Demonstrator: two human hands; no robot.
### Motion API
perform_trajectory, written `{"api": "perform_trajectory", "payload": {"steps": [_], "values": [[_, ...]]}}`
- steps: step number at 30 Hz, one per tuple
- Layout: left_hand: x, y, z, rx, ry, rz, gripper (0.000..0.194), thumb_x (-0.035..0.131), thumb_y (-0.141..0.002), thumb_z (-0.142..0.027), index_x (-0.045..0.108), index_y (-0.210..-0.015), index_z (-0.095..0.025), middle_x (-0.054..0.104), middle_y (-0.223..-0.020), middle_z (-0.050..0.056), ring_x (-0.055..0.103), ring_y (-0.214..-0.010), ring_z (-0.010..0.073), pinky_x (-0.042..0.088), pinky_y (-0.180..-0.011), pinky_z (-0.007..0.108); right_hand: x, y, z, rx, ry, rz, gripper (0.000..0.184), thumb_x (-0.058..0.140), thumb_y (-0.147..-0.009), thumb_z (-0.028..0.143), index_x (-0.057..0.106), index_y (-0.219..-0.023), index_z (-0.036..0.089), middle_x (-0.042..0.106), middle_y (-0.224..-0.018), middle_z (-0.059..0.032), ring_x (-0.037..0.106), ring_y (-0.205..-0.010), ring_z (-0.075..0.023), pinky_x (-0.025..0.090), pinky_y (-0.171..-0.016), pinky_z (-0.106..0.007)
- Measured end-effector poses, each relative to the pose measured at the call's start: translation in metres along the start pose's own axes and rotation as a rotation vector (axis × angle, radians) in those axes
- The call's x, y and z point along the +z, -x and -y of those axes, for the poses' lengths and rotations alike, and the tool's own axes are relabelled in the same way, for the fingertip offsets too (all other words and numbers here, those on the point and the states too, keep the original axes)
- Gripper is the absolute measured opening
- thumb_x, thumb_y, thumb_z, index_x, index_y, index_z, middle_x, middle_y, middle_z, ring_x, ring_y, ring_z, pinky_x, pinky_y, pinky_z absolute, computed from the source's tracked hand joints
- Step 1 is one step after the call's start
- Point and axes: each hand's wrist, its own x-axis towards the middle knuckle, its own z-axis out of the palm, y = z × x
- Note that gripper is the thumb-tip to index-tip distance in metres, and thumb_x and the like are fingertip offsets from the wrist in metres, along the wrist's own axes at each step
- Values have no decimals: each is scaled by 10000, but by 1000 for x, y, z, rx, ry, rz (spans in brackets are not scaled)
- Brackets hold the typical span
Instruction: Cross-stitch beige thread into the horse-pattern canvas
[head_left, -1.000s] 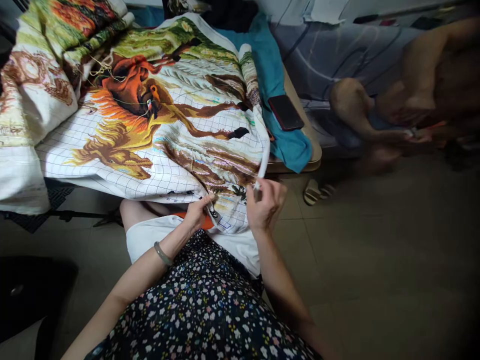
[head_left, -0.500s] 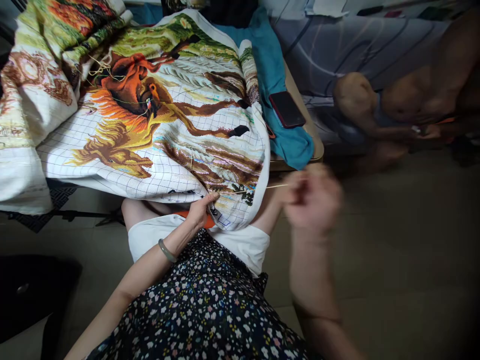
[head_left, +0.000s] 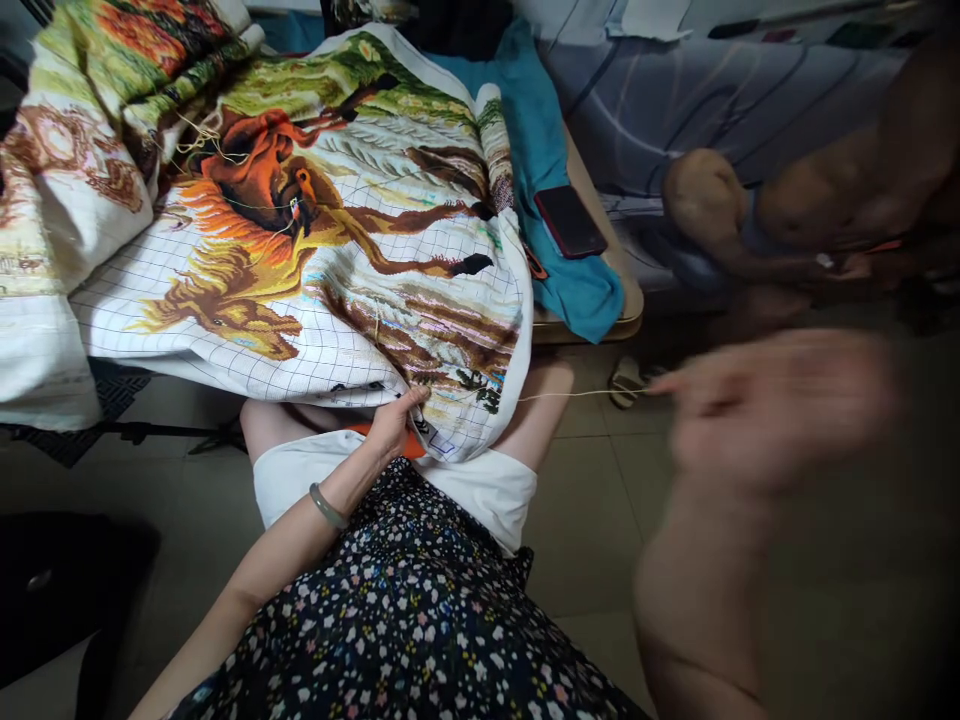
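A large cross-stitch cloth [head_left: 337, 335] with horses worked on a gridded white ground spreads over my lap and the table. My left hand [head_left: 396, 420] grips its near edge, thumb on top and the other fingers hidden underneath. Off to the right, my right hand [head_left: 750, 400] is raised and blurred, its fingers closed on a pale yellow thread [head_left: 577, 394]. The thread runs almost level from the cloth's lower right part to those fingers. Any needle in the hand is too smeared to make out. Loose yellow strands [head_left: 210, 135] lie on the upper left of the cloth.
A dark phone [head_left: 570, 222] rests on a teal cloth [head_left: 592, 305] at the table's right edge. Beyond it, another person's bent knee [head_left: 701, 190] and hands [head_left: 851, 265] show at the right. A sandal [head_left: 626, 383] is on the tiled floor.
My right hand has swung farther right and nearer the camera, drawing out a longer stretch of thread. My left hand keeps its hold on the cloth edge.
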Motion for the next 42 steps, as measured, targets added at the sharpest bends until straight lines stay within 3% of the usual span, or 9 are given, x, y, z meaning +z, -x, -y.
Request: {"api": "perform_trajectory", "payload": {"steps": [3, 5, 9, 24, 34, 38, 42], "values": [[0, 2, -2, -21, -1, 32, 238, 794, -483, -185, 664, -666, -108, 686, -712, 64, 627, -701, 166, 456, -806, 298, 39, 30, -20, 259, 57, 386, 110, 520, -820, 263, 579, -878, 190, 486, -537, 41, 424, -407, -73, 362, -395, -184], [-1, 2, -2, -29, -12, 51, 219, 788, -496, -197, 661, -655, -112, 679, -683, 51, 617, -659, 154, 458, -771, 288, 69, 52, -39, 343, 141, 573, 188, 479, -823, 261, 598, -927, 160, 553, -583, 16, 470, -444, -78, 375, -419, -182], [-2, 2, -1, -36, -22, 74, 218, 780, -503, -214, 662, -656, -114, 670, -660, 36, 602, -615, 135, 451, -708, 264, 97, 70, -62, 287, 276, 499, 254, 476, -810, 266, 636, -959, 136, 588, -567, 1, 503, -460, -91, 394, -462, -190], [0, 4, -2, -40, -36, 76, 210, 777, -490, -227, 647, -628, -137, 644, -618, 17, 574, -574, 124, 433, -662, 257, 98, 69, -69, 238, 388, 527, 253, 476, -787, 246, 677, -908, 150, 613, -536, -3, 551, -476, -119, 422, -504, -209], [0, 5, 0, -9, -2, 59, 194, 780, -490, -199, 652, -615, -124, 633, -592, 5, 561, -565, 105, 426, -649, 244, 109, 69, -59, 108, 656, 459, 212, 484, -762, 192, 687, -819, 173, 681, -694, -51, 596, -587, -159, 420, -590, -249], [0, 2, 2, 0, 22, 58, 200, 788, -485, -196, 651, -611, -124, 632, -597, 1, 563, -573, 101, 428, -656, 239, 114, 75, -60, 134, 678, 426, 170, 483, -763, 198, 650, -790, 188, 663, -650, -32, 581, -564, -151, 423, -598, -251], [-1, -1, 2, -29, -21, 37, 217, 799, -489, -220, 649, -615, -126, 630, -593, 6, 550, -540, 106, 421, -624, 257, 116, 85, -70, 230, 526, 378, 127, 490, -776, 244, 599, -807, 187, 643, -621, -15, 582, -567, -148, 441, -576, -246]]}}
